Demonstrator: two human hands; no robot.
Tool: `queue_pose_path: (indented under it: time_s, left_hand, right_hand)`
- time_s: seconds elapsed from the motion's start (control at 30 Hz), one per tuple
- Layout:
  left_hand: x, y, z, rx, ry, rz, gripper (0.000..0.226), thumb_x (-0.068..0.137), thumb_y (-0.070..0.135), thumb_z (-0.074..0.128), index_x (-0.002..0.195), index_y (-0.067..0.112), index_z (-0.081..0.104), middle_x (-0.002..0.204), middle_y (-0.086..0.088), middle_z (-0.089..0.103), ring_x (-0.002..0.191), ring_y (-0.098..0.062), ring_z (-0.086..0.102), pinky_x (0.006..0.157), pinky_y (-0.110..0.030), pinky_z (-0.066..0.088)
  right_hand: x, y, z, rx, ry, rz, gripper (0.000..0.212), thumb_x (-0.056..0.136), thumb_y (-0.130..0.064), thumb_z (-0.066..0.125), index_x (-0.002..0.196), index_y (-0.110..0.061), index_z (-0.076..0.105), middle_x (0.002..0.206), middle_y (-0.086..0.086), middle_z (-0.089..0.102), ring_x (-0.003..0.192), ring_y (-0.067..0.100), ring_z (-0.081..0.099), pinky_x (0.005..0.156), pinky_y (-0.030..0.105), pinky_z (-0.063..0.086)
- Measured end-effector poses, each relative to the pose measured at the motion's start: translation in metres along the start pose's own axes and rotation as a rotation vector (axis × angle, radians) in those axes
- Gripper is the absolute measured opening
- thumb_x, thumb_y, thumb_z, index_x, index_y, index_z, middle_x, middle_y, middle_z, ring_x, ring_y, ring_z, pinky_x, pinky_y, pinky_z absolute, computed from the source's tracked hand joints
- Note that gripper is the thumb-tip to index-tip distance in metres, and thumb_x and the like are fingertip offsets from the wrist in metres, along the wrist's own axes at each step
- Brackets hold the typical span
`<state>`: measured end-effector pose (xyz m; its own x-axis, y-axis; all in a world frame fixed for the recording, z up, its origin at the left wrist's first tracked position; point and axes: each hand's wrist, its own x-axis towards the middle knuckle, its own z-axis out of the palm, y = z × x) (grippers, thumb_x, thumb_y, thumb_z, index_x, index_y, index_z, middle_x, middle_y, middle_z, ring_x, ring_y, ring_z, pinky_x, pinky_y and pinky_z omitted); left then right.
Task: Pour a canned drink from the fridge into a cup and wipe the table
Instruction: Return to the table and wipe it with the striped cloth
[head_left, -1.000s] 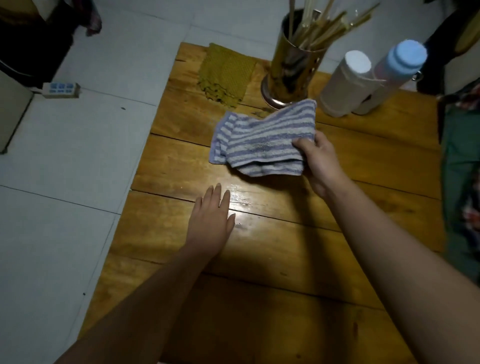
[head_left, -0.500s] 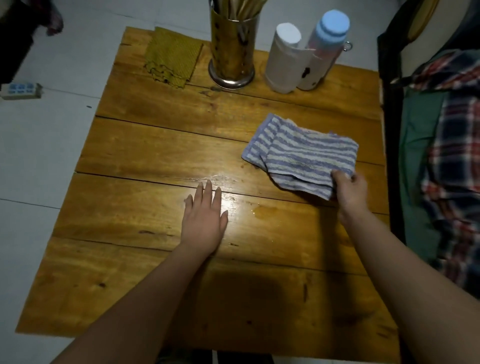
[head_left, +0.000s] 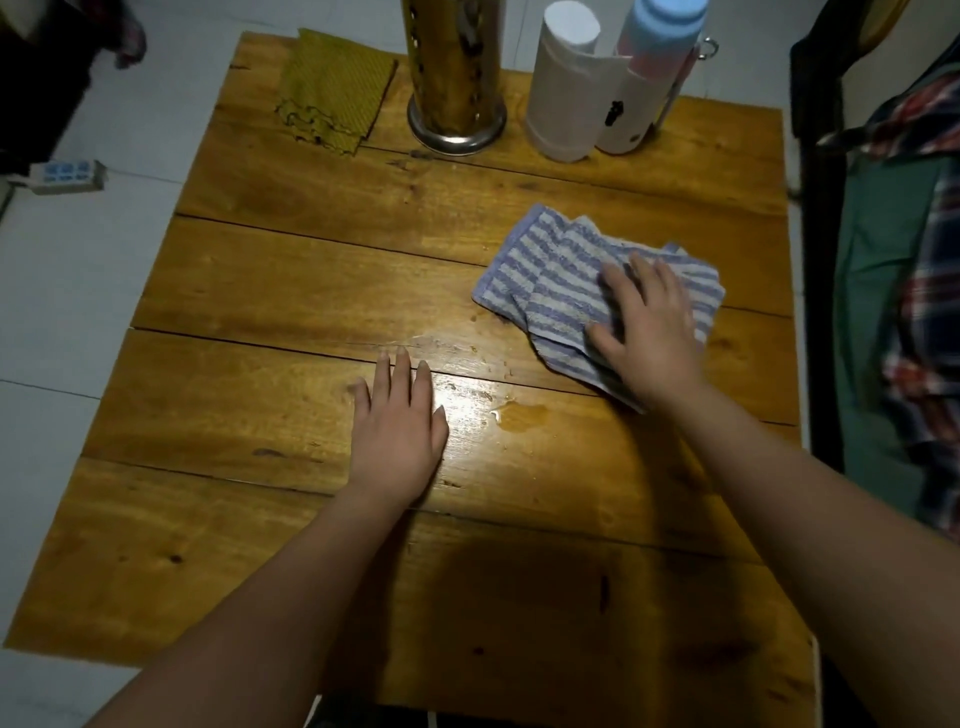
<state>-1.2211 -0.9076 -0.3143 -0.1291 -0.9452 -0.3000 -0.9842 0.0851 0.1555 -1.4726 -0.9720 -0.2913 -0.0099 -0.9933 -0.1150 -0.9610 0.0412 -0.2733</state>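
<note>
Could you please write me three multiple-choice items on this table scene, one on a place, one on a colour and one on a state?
1. Where does the small puddle of liquid lie on the wooden plank table?
A. Between the two hands
B. Under the folded yellow-green cloth
C. At the table's far left corner

2. What colours is the striped towel?
A. Red and black
B. Blue and white
C. Plain green

3. How does the right hand meet the towel?
A. It holds the towel up in the air
B. It is off the towel
C. It presses the towel flat on the table

Answers:
1. A, the puddle glistens just right of the left hand and near-left of the towel.
2. B, blue and white stripes run across it.
3. C, spread fingers lie on top of the towel.
</note>
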Motion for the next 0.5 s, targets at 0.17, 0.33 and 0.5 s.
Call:
queue_pose_path:
  time_s: [0.17, 0.33, 0.5]
  left_hand:
    - [0.0, -0.004, -0.001, -0.006, -0.011, 0.003, 0.056, 0.098, 0.034, 0.031, 0.147, 0.01, 0.018, 0.156, -0.015, 0.01, 0.145, -0.03, 0.003, 0.116, -0.046, 0.007]
    - [0.0, -0.004, 0.004, -0.041, 0.033, -0.007, 0.056, 0.095, 0.036, 0.026, 0.144, 0.008, 0.027, 0.154, -0.017, 0.018, 0.144, -0.032, 0.011, 0.115, -0.048, 0.011]
    - [-0.004, -0.013, 0.01, -0.05, 0.073, 0.034, 0.067, 0.087, 0.042, 0.012, 0.144, 0.01, 0.03, 0.154, -0.014, 0.021, 0.143, -0.029, 0.014, 0.114, -0.046, 0.011]
  right_hand:
    - [0.02, 0.016, 0.011, -0.073, -0.167, -0.05, 0.066, 0.089, -0.054, 0.042, 0.144, -0.04, 0.01, 0.157, 0.002, 0.0, 0.143, 0.026, -0.008, 0.112, 0.054, -0.004]
    - [0.002, 0.009, 0.018, -0.112, -0.137, -0.039, 0.066, 0.088, -0.057, 0.038, 0.145, -0.039, 0.009, 0.157, 0.005, 0.004, 0.143, 0.028, -0.005, 0.113, 0.053, -0.003]
    - [-0.017, 0.007, 0.024, -0.138, -0.097, -0.019, 0.058, 0.093, -0.049, 0.037, 0.145, -0.034, 0.017, 0.156, 0.006, 0.009, 0.143, 0.029, -0.001, 0.113, 0.052, 0.0]
